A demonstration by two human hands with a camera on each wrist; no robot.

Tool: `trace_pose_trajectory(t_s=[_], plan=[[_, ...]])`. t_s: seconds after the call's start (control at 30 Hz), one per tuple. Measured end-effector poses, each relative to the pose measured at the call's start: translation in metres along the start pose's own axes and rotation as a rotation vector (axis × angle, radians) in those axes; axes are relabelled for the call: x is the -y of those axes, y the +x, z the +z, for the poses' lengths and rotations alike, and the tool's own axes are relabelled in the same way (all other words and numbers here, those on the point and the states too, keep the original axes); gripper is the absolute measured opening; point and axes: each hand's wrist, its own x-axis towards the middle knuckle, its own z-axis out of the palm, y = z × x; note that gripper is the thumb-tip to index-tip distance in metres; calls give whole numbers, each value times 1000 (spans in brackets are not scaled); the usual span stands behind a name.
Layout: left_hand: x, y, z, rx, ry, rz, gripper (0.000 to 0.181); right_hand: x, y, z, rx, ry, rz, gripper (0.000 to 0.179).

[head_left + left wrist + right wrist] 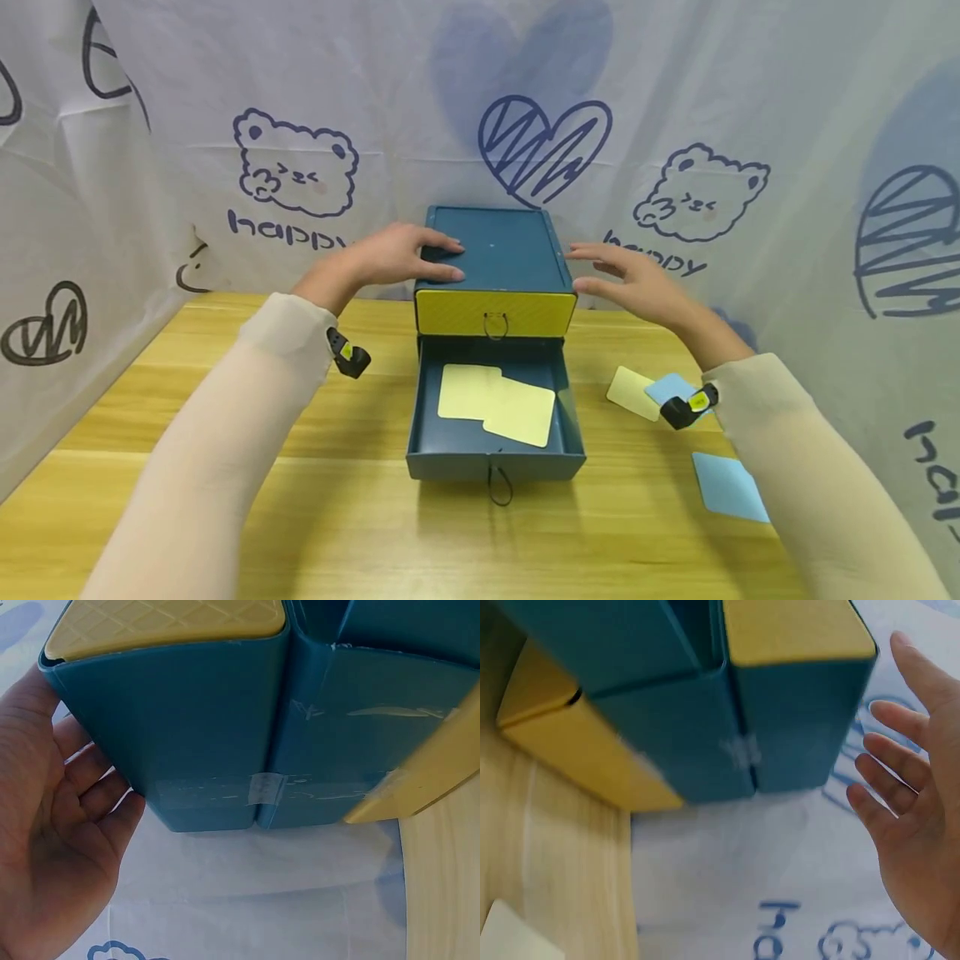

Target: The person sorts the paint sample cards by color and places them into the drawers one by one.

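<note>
A small dark teal chest of drawers [517, 237] stands mid-table. Its yellow-fronted upper drawer [457, 313] is closed, and its teal lower drawer [495, 467] is pulled out with overlapping pale yellow cards [468, 392] inside. My left hand [397, 254] rests at the chest's upper left edge, thumb and a finger lying on the top. In the left wrist view, its fingers are lightly bent against the side. My right hand [637, 279] hovers by the upper right edge with relaxed, spread fingers; the right wrist view shows a gap between this hand [922, 780] and the chest.
On the wooden table [337, 500], to the right, a yellow card [630, 393] lies partly under a blue card [671, 387], and another blue card [727, 487] lies nearer, beside the right sleeve. A printed white cloth [420, 108] hangs close behind the chest.
</note>
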Motion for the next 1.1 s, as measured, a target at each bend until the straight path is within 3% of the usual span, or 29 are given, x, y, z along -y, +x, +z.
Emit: trace_pose_trajectory(t_s=[0.17,0.47,0.6,1.1], plan=[[1,-1,-2,-4,-8,-10,68,-22,-20,-1,4,17,56,54],[3,-2,-3,-17,-10,-18,68,-77,-54,17,96,15,154,66],[4,-2,-2,-22,-13,-12,69,-99,-67,26,147,-43,187,75],[4,-3,6,-45,-41,-2,67,-156,-93,59,208,-41,263,88]])
